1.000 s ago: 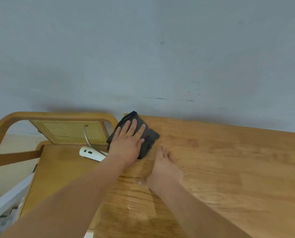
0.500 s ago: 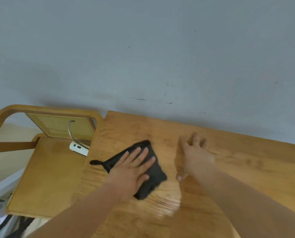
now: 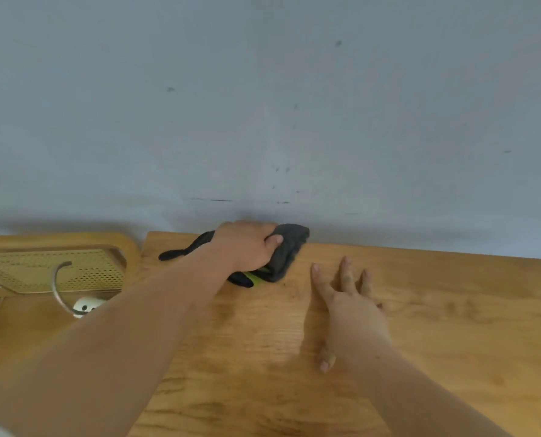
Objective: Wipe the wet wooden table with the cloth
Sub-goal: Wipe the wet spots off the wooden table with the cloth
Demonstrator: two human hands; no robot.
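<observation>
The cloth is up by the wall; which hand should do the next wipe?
Left. The left hand already grips the cloth at the table's far edge; the right hand lies flat and empty.

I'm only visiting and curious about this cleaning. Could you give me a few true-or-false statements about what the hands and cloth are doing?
1. The left hand presses the dark cloth at the table's far edge, by the wall. True.
2. The right hand grips a second cloth. False: it lies flat on bare wood, empty.
3. The cloth is white. False: dark grey.
4. A chair stands left of the table. True.
</observation>
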